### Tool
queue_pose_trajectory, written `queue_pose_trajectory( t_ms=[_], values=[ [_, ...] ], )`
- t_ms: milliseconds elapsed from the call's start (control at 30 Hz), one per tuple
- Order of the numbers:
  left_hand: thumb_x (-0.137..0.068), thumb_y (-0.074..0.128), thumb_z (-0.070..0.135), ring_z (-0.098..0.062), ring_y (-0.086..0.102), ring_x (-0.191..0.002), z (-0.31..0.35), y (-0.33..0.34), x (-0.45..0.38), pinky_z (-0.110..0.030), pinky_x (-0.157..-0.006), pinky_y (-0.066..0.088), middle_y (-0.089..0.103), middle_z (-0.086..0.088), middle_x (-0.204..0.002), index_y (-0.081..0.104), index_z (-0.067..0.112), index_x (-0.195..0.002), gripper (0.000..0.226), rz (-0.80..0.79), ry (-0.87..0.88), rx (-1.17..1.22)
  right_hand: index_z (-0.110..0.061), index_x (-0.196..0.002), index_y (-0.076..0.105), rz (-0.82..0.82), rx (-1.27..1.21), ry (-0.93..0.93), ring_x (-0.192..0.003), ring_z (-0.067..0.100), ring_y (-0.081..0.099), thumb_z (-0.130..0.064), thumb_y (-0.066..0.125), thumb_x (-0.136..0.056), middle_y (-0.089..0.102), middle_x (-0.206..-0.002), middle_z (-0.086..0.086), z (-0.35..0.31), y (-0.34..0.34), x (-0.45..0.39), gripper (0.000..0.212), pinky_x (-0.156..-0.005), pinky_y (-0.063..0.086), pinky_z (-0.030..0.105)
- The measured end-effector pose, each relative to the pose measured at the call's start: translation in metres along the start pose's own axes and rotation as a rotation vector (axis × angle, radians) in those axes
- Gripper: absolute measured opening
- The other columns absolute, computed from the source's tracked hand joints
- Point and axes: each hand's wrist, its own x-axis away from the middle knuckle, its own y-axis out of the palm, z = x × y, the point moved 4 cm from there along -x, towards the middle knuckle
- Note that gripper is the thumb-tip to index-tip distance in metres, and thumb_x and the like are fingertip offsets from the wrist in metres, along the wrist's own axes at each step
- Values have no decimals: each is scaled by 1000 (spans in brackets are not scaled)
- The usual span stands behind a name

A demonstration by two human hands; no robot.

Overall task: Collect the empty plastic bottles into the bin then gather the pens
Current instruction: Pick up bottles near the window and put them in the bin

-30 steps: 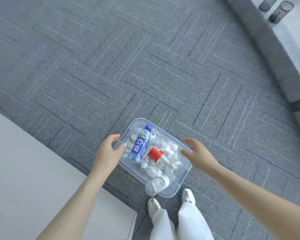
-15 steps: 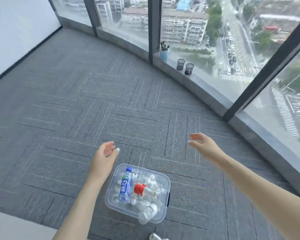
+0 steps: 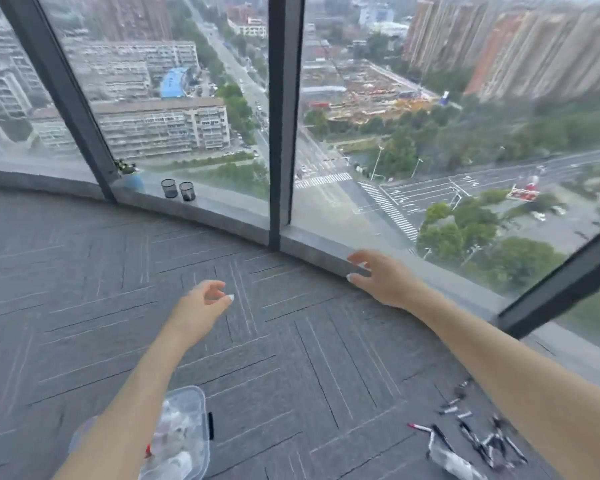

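Observation:
The clear plastic bin [image 3: 201, 403] stands on the grey carpet at the bottom left, with several empty bottles inside; my left forearm covers part of it. Several pens [image 3: 478, 441] lie scattered on the carpet at the bottom right, partly behind my right forearm. A clear plastic bottle [image 3: 452, 462] lies among them. My left hand [image 3: 201, 306] hovers over the carpet, fingers loosely curled, holding nothing. My right hand [image 3: 381, 275] is raised near the window sill, fingers apart and empty.
Two black mesh pen cups [image 3: 178, 189] and a small potted plant in a blue pot [image 3: 130, 176] stand on the window sill [image 3: 312, 244]. Floor-to-ceiling glass with dark frames [image 3: 284, 116] curves along the far side. A black marker [image 3: 210, 426] lies beside the bin.
My view has tilted up from the bin toward the windows. Both hands have let go of the bin and lifted away; the bin stays on the floor. The scattered pens have come into view.

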Motion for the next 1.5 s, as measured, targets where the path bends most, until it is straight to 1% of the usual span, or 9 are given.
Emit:
queue_pose_trajectory(
  t_ms=[133, 233, 367, 633, 767, 900, 1033, 1233, 1500],
  values=[
    [-91, 55, 32, -13, 55, -106, 90, 101, 38, -25, -68, 46, 56, 8, -112, 51, 24, -122, 32, -174, 153, -30, -20, -129, 51, 121, -21, 165, -114, 22, 55, -31, 56, -91, 56, -129, -2, 106, -58, 100, 40, -99, 43, 38],
    [-90, 56, 32, -13, 55, -101, 144, 167, 72, -28, -74, 43, 57, 8, -111, 51, 23, -122, 33, -268, 254, -65, -18, -130, 50, 183, -31, 281, -115, 20, 54, -30, 55, -92, 55, -130, 0, 167, -91, 175, 40, -99, 43, 35],
    [-90, 57, 31, -12, 54, -98, 197, 242, 111, -26, -73, 42, 57, 6, -110, 51, 20, -124, 36, -380, 358, -144, -17, -129, 51, 267, -64, 424, -115, 21, 54, -29, 55, -92, 56, -130, 1, 227, -117, 261, 39, -99, 43, 35],
    [-90, 55, 35, -13, 56, -101, 248, 353, 161, -23, -72, 43, 58, 6, -111, 52, 20, -125, 38, -601, 482, -288, -14, -129, 51, 338, -225, 659, -115, 21, 55, -28, 55, -92, 57, -129, 5, 321, -102, 367, 39, -97, 41, 33],
    [-91, 54, 35, -13, 56, -94, 266, 398, 156, -18, -63, 43, 57, 8, -109, 53, 20, -124, 37, -654, 522, -367, -16, -128, 52, 344, -306, 744, -111, 19, 56, -31, 56, -91, 58, -127, 4, 364, -90, 383, 40, -92, 43, 32],
    [-90, 54, 37, -14, 55, -99, 288, 458, 135, -27, -72, 44, 58, 6, -112, 53, 20, -126, 39, -713, 528, -416, -18, -124, 54, 330, -352, 811, -108, 18, 56, -31, 57, -89, 59, -124, 2, 414, -85, 380, 37, -92, 44, 33],
    [-90, 55, 35, -14, 53, -101, 313, 529, 109, -28, -83, 40, 57, 5, -110, 52, 19, -125, 39, -785, 510, -437, -17, -124, 53, 249, -410, 907, -99, 15, 54, -30, 56, -90, 58, -125, 1, 478, -82, 370, 36, -80, 40, 27],
    [-90, 54, 35, -14, 55, -94, 353, 619, 70, -26, -76, 40, 57, 5, -109, 53, 18, -124, 38, -874, 481, -521, -16, -127, 51, 168, -468, 1035, -97, 20, 57, -32, 53, -92, 56, -130, 2, 566, -78, 351, 39, -79, 40, 27],
    [-89, 55, 36, -16, 55, -99, 366, 709, 55, -30, -84, 44, 60, 2, -117, 54, 19, -123, 38, -885, 392, -568, -18, -132, 47, 44, -443, 999, -90, 16, 50, -34, 51, -93, 51, -136, 0, 665, -82, 329, 43, -78, 38, 29]
  ],
)
